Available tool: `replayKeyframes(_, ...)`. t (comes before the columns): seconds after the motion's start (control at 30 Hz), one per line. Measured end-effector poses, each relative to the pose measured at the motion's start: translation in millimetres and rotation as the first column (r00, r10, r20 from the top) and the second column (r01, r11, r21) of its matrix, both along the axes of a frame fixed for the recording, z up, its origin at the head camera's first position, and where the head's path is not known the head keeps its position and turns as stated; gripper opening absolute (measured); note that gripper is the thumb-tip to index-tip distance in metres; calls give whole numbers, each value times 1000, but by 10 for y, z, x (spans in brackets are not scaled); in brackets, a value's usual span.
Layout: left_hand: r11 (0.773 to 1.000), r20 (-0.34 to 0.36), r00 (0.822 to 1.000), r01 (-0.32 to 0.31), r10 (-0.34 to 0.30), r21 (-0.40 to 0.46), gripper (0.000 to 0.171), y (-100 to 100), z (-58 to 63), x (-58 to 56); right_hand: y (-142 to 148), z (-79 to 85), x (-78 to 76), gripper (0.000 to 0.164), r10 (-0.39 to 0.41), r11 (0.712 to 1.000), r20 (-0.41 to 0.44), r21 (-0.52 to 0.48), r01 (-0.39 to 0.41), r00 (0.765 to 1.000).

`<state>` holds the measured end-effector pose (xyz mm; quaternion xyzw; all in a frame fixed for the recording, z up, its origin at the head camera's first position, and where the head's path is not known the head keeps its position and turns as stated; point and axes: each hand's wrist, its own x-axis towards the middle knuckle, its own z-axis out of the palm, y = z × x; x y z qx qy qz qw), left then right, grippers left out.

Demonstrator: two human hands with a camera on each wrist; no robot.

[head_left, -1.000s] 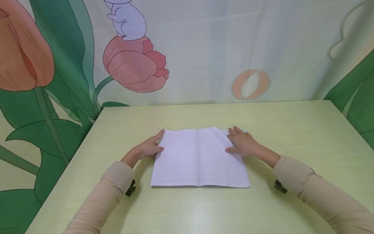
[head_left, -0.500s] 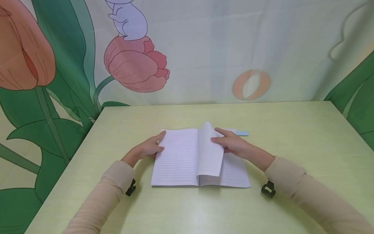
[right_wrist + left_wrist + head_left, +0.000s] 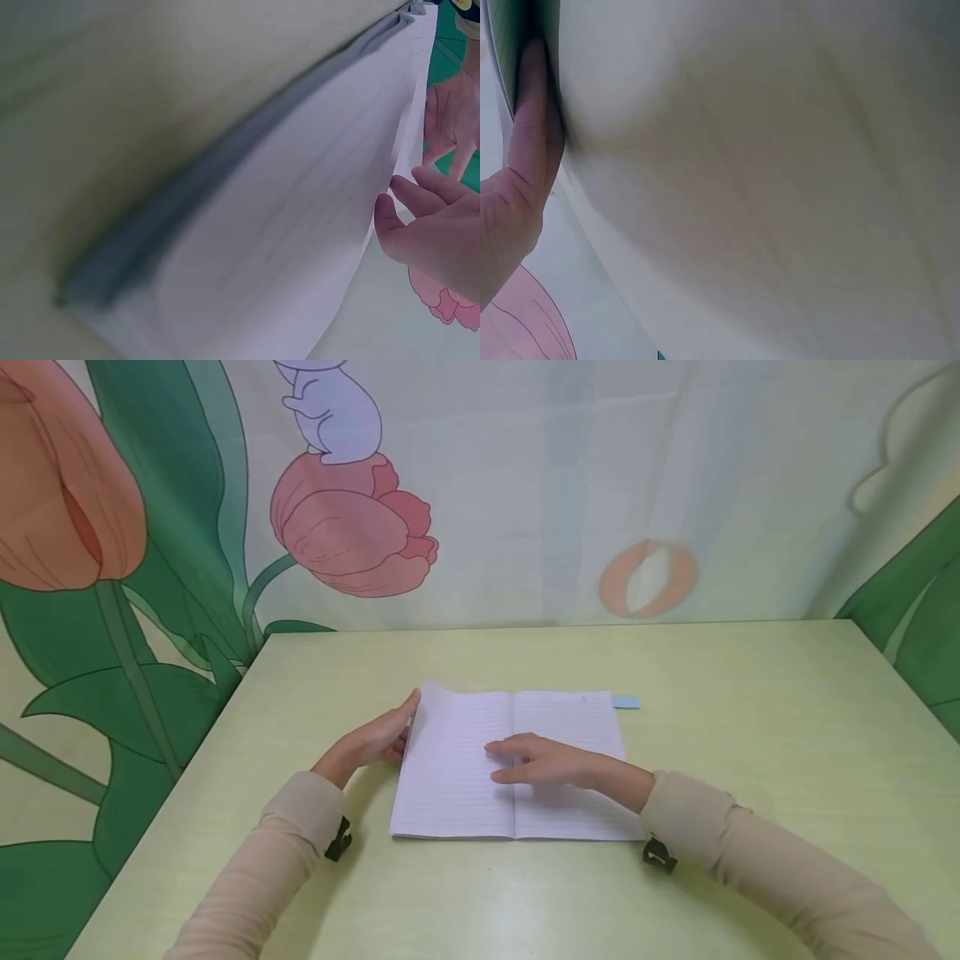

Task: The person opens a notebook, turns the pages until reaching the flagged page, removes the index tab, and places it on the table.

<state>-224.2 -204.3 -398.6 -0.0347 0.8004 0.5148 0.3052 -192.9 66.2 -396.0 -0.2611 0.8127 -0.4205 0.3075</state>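
Observation:
An open lined notebook point(image 3: 457, 777) lies on the table, with a pale blue tab point(image 3: 626, 702) at its upper right edge. At the left margin my left hand point(image 3: 378, 739) holds the notebook's edge, its fingers partly hidden beneath. The left wrist view shows the left hand point(image 3: 517, 180) against a green surface along that edge. The left page's top corner stands slightly raised. Over the centre fold my right hand point(image 3: 551, 764) reaches across, thumb and fingers extended and apart. In the right wrist view the right hand point(image 3: 442, 217) is just above the pages point(image 3: 300, 187), holding nothing.
The pale yellow-green table point(image 3: 750, 710) extends around the notebook on all sides. Behind it hangs a curtain point(image 3: 510, 502) printed with tulips and a white animal. A small black device point(image 3: 660, 854) sits beneath the right cuff.
A page has been turned from the right side over to the left by my right hand, which moved left to the centre and let go. The blue tab came into sight; my left hand stayed put.

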Motion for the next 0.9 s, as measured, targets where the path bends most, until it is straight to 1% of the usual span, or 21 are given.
replayKeyframes(0.07,1000,-1,1000,-1,1,-12,75,6,-9,-7,5,-2,14,58,22,999,-39,34,-21,999)
replayKeyframes(0.13,1000,-18,1000,14,-15,-9,64,13,-27,-13,20,-3,12,57,39,999,-63,38,-37,997)
replayKeyframes(0.2,999,-47,998,33,-34,-22,60,25,-34,-18,47,-4,-8,57,50,998,-83,40,-46,995)
replayKeyframes(0.23,999,-62,997,46,-48,-29,62,30,-36,-19,68,2,-20,56,52,998,-94,44,-49,994)
replayKeyframes(0.27,998,-76,996,53,-56,-35,67,33,-35,-19,92,7,-35,56,57,997,-110,51,-51,992)
replayKeyframes(0.33,997,-98,994,47,-53,-61,71,42,-32,-16,156,6,-69,55,46,997,-135,68,-37,990)
replayKeyframes(0.43,995,-102,993,45,-54,-94,72,52,-34,-9,293,-3,-115,55,37,994,-209,112,-13,977)
replayKeyframes(0.53,994,-94,994,39,-49,-104,74,58,-45,-5,463,-38,-166,56,41,987,-290,159,6,956)
replayKeyframes(0.57,994,-93,995,38,-48,-102,74,57,-46,-5,522,-48,-187,57,54,983,-321,185,7,946)
replayKeyframes(0.63,994,-93,995,39,-48,-102,74,56,-47,-8,647,-69,-230,60,102,970,-386,243,-6,917)
replayKeyframes(0.73,994,-90,995,37,-47,-105,74,57,-52,-16,834,-86,-288,67,179,929,-454,369,1,873)
replayKeyframes(0.8,994,-92,995,39,-48,-106,73,55,-56,-20,949,-84,-323,73,218,898,-487,439,22,845)
replayKeyframes(0.87,993,-93,995,38,-49,-109,73,57,-60,-23,1045,-69,-350,78,233,871,-493,489,45,838)
replayKeyframes(0.9,993,-92,995,37,-48,-109,73,57,-60,-23,1084,-63,-363,80,238,864,-494,501,49,836)
